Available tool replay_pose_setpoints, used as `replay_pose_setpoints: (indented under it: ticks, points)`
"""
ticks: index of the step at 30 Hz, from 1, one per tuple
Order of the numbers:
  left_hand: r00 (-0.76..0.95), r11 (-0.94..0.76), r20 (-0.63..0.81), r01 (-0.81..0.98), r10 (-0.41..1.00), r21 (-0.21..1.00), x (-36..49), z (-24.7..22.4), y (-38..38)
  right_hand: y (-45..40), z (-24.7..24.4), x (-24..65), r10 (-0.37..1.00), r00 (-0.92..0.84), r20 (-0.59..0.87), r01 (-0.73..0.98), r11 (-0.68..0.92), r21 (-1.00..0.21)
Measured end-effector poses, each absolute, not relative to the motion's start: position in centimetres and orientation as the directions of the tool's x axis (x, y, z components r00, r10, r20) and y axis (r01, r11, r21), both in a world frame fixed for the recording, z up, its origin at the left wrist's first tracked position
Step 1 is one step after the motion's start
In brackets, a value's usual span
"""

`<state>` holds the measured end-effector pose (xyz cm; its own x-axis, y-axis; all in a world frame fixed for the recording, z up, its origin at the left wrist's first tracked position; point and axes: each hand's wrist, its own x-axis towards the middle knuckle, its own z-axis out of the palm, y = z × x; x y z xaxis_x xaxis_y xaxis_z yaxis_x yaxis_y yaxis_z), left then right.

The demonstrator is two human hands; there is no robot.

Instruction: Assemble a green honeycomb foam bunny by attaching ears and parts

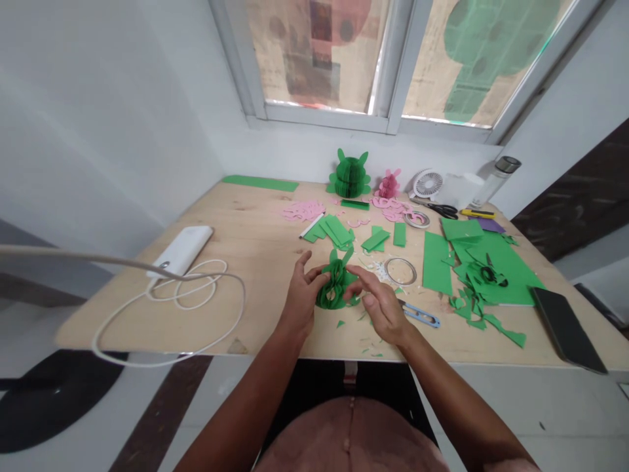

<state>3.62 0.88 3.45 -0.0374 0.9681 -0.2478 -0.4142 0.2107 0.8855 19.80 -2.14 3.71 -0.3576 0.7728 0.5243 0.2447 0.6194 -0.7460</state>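
Note:
Near the table's front edge stands a small green paper honeycomb figure (335, 288) with fanned layers and two ear-like strips on top. My left hand (301, 292) holds its left side, the thumb against the folds and one finger raised. On the other side is my right hand (381, 303), fingers apart, with the fingertips at the figure's right edge; whether they press on it I cannot tell. Just right of that hand lies a blue-handled cutter (420, 314). A roll of tape (400, 271) and small green paper scraps (341, 324) lie close by.
At the back stand a larger green paper figure (350, 176), a pink one (388, 185), a small fan (427, 184) and a bottle (497, 180). Green sheets (437, 265) and black scissors (491, 275) lie right, beside a phone (567, 328). A white power bank (181, 250) with a cable lies left.

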Motion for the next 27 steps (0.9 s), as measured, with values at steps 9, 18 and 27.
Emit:
replay_pose_setpoints:
  ticks: [9,18,27]
  points:
    - [-0.044,0.218,-0.259,-0.417,0.965,0.882,3.6,3.4,0.8,-2.3,3.6,19.9,0.761,-0.377,0.528,0.289,0.638,-0.714]
    - [0.081,0.353,-0.363,-0.501,0.928,0.790,2.8,3.9,1.1,-3.0,4.0,20.4,0.831,-0.141,0.539,0.079,0.552,-0.830]
    - [0.266,0.455,-0.374,-0.614,0.888,0.644,2.8,3.9,1.2,-3.1,3.9,19.1,0.834,-0.104,0.542,0.035,0.547,-0.836]
